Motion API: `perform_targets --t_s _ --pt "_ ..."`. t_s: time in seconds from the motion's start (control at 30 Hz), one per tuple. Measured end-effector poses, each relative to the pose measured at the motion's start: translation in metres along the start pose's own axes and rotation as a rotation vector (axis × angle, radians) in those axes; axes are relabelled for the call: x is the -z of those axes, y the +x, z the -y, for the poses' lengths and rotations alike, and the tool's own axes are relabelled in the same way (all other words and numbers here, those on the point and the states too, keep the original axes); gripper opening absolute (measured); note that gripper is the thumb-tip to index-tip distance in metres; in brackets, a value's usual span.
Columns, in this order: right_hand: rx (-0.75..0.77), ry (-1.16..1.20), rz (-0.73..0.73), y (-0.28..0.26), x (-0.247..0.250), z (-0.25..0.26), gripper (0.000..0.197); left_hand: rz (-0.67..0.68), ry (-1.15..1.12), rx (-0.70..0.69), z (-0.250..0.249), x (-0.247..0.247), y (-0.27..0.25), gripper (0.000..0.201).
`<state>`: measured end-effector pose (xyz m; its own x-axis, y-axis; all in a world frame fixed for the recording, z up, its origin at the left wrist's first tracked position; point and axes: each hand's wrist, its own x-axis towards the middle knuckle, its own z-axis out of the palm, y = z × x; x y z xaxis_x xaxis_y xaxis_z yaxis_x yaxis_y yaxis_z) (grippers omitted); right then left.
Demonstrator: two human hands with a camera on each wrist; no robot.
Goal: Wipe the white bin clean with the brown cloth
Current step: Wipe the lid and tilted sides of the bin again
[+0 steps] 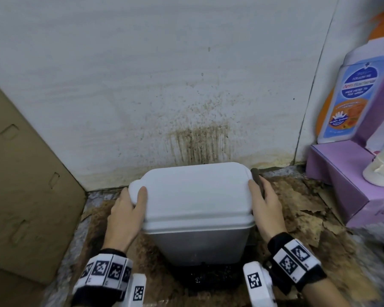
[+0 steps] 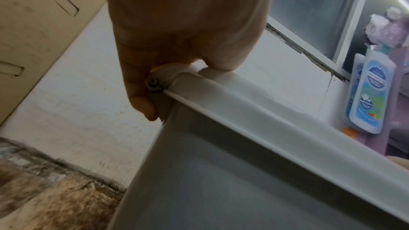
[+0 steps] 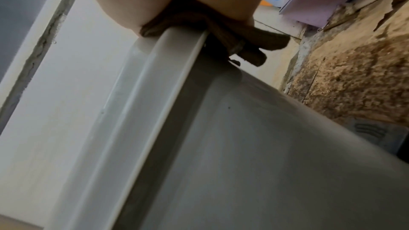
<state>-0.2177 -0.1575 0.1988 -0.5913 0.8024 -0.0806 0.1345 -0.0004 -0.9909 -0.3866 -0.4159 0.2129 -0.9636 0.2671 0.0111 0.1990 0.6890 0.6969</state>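
Left hand [image 1: 124, 209] grips white bin [image 1: 195, 196]; right hand [image 1: 265, 202] pinches brown cloth [image 3: 210, 27], clearer from wrist.

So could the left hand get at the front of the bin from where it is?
Probably yes. The left hand grips the lid's left rear corner, and the front of the bin below stands bare, nothing against it.
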Motion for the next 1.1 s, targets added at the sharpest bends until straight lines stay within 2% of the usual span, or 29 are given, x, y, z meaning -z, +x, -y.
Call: perform_targets --t_s 0.1,0.17,0.23,0.3,0.4,0.5,0.63,0.73,0.8,0.87,1.0,1.1 --pt "0.004 0.044 -0.009 0.001 0.002 -0.001 0.048 0.007 0.047 0.057 -0.001 -0.002 0.001 0.079" --pt "0.009 0.053 -0.012 0.002 0.001 0.0 0.046 -0.056 0.186 0.042 -0.007 -0.003 -0.001 0.076" --pt "0.017 0.06 -0.012 0.001 -0.001 0.002 0.046 -0.187 0.293 -0.065 -0.017 -0.001 -0.004 0.066" --pt "0.042 0.07 -0.002 -0.001 -0.003 0.006 0.044 -0.257 0.263 -0.218 -0.031 -0.001 -0.008 0.057" --pt "0.074 0.113 0.038 -0.008 -0.01 0.016 0.04 -0.165 0.159 -0.406 -0.052 -0.006 -0.016 0.056" --pt "0.092 0.178 0.123 -0.015 -0.023 0.026 0.031 -0.044 0.069 -0.52 -0.074 -0.014 -0.028 0.059" --pt "0.093 0.261 0.28 -0.02 -0.046 0.029 0.04 0.018 0.112 -0.576 -0.092 -0.02 -0.033 0.065" --pt "0.056 0.348 0.399 -0.023 -0.055 0.035 0.036 0.015 0.259 -0.589 -0.089 -0.016 -0.028 0.077" --pt "0.018 0.407 0.425 -0.024 -0.057 0.038 0.036 0.022 0.28 -0.584 -0.084 -0.011 -0.026 0.078" --pt "-0.011 0.426 0.384 -0.022 -0.059 0.038 0.036 0.035 0.259 -0.579 -0.079 -0.005 -0.024 0.074" --pt "0.025 0.315 0.175 -0.019 -0.066 0.031 0.042 0.015 0.225 -0.57 -0.069 0.003 -0.019 0.068" --pt "0.122 0.205 0.155 -0.026 -0.076 0.032 0.043 0.005 0.198 -0.565 -0.063 0.009 -0.016 0.066"
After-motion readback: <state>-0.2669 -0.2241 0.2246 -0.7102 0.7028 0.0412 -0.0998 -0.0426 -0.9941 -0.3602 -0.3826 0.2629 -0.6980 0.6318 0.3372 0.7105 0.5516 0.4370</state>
